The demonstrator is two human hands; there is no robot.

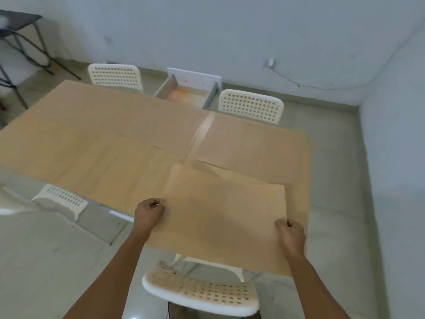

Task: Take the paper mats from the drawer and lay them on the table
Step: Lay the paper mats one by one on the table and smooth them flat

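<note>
I hold a brown paper mat (218, 217) over the table's near right corner. My left hand (149, 211) pinches its left edge and my right hand (291, 236) grips its right edge. The mat hangs partly past the table's front edge, above a chair. Other brown paper mats lie on the table: a large one at the far left (103, 118), one at the near left (110, 171) and one at the far right (253, 143). A strip of bare table (202, 132) shows between them. At the table's far side the white drawer (190, 90) stands pulled out.
White perforated chairs stand around the table: one right below my hands (200, 293), one at the near left (62, 199), two at the far side (115, 75) (250, 105). A dark folding stand (20, 31) is at the back left. Walls close in behind and right.
</note>
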